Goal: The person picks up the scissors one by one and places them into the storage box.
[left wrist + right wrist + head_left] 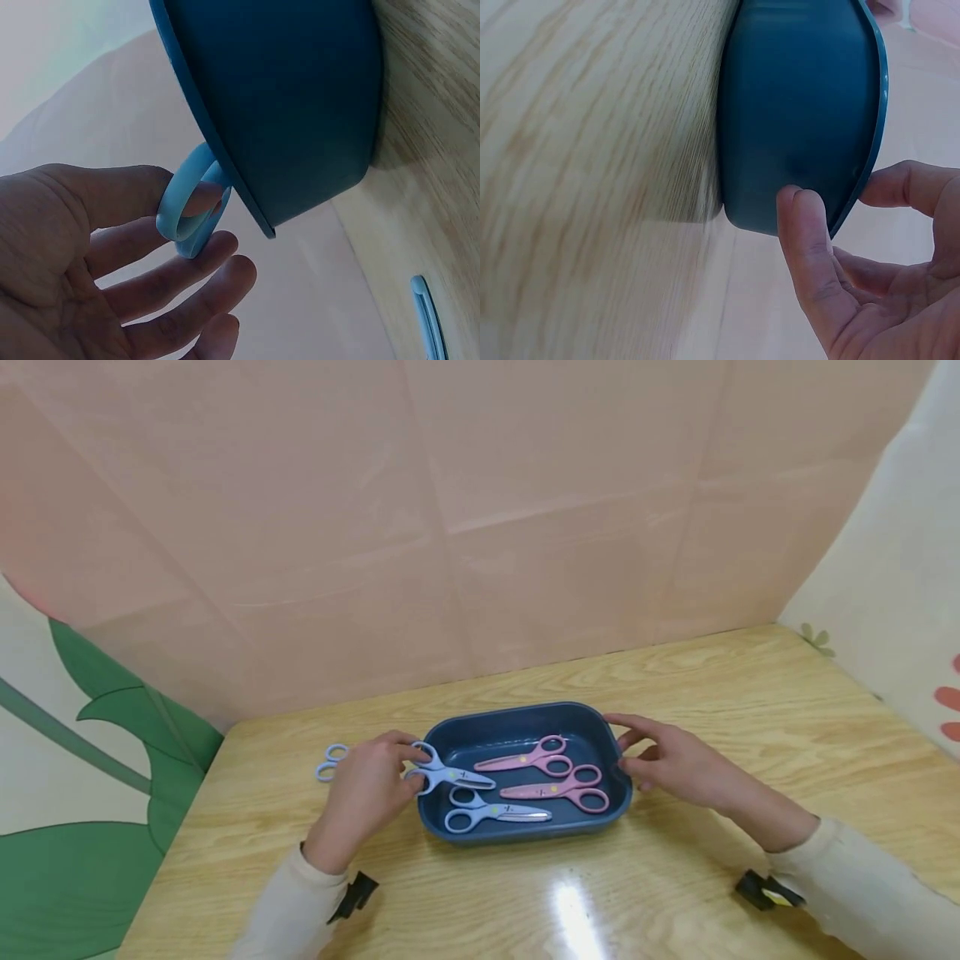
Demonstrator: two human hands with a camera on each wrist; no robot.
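Observation:
My left hand [367,789] pinches the handle loops of a pair of light blue scissors [447,775] at the left end of a dark blue tray [517,837]. Those scissors' blades point right, over the inside of the tray. Another blue pair [480,812] lies in the tray near its front wall. Two pairs with pink handles, an upper one [536,757] and a lower one [570,788], lie to the right. At the opposite end, my right hand [675,766] holds the tray's rim, with fingertips [806,206] against the outer wall.
On the wooden table [690,877], left of the tray, more blue scissors [330,762] lie partly hidden behind my left hand. A pinkish sheet [480,527] rises behind the table. A white patterned sheet [885,577] stands along the right side.

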